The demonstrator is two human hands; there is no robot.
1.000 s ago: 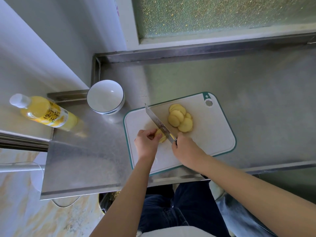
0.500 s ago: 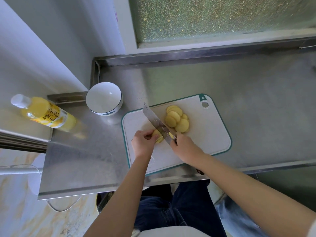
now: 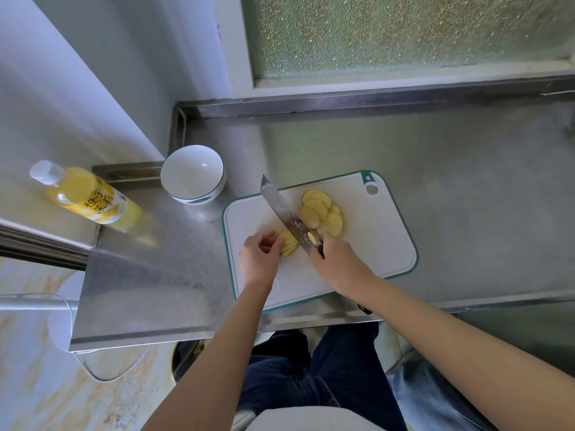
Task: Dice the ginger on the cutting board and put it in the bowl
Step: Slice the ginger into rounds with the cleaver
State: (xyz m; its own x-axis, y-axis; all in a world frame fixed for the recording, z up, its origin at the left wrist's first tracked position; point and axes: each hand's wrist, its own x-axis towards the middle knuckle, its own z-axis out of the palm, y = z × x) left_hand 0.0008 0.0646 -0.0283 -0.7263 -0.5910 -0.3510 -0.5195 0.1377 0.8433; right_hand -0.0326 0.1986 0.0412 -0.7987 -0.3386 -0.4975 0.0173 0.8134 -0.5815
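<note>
A view from above, looking down at a steel kitchen counter (image 3: pixel 466 181) under a frosted window (image 3: pixel 389 32). At the far left, on a lower ledge, stands a clear plastic bottle (image 3: pixel 85 197) of yellow liquid with a white cap and a yellow label. To its right, on the counter near the back corner, sits a white bowl (image 3: pixel 196 197) with a dark line round its rim, just beyond the left corner of a white cutting board (image 3: pixel 379 237) edged in teal. The person's left hand (image 3: pixel 259 259) rests on the near left part of the board, its fingers curled and pinching a small stack of ginger (image 3: pixel 289 242) slices against the board. The blade of a long knife (image 3: pixel 287 217) lies across the right end of that stack, its tip pointing away toward the bowl, its edge down on the ginger. Just right of the blade, near the middle of the board, a loose overlapping pile of round ginger slices (image 3: pixel 322 213) lies flat. The right hand (image 3: pixel 339 264) is wrapped round the knife's dark handle, with the forefinger up near the base of the blade. Both bare forearms reach in from the bottom of the view, above dark blue jeans.
</note>
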